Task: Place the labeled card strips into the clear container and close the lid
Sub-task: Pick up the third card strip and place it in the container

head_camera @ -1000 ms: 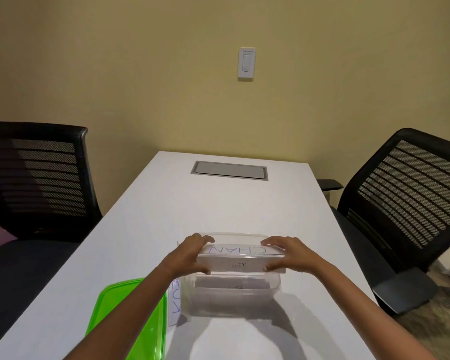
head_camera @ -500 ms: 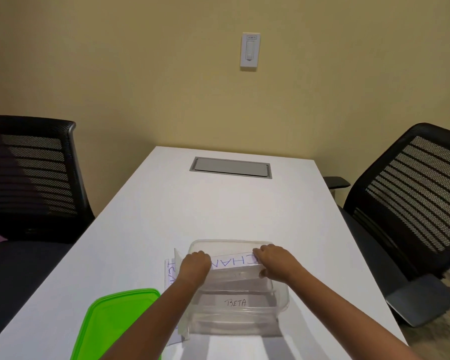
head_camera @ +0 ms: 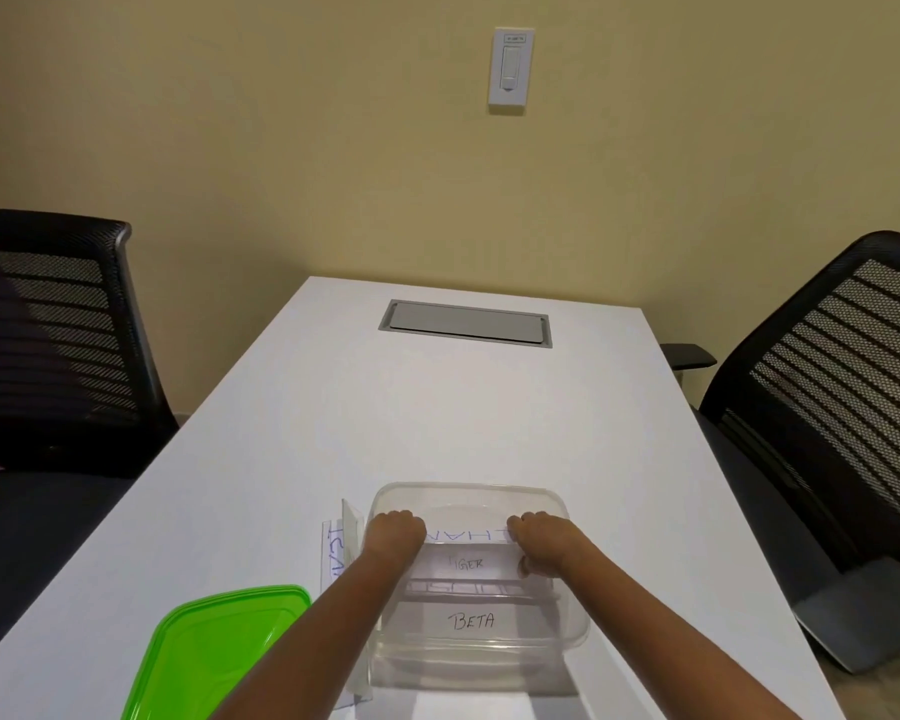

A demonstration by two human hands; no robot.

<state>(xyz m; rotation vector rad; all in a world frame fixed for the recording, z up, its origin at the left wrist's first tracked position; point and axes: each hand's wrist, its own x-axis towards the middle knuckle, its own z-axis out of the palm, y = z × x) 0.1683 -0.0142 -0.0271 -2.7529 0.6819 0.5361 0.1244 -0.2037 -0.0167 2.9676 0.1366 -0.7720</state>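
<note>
Both hands, left [head_camera: 393,532] and right [head_camera: 541,537], are pinching a strip's [head_camera: 466,536] ends, lowering it level into the container [head_camera: 575,623], lid [head_camera: 214,657] waiting aside.

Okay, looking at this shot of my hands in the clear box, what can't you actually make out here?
Head view only:
- Strip in both hands: left hand and right hand cover its ends; only upside-down "HAN" shows.
- Blue-lettered strip left of the clear container: partly hidden by the left forearm.
- Green lid: cut off by the bottom edge.
- Wall switch label: too small.
- Fingertips: curled out of sight.
</note>
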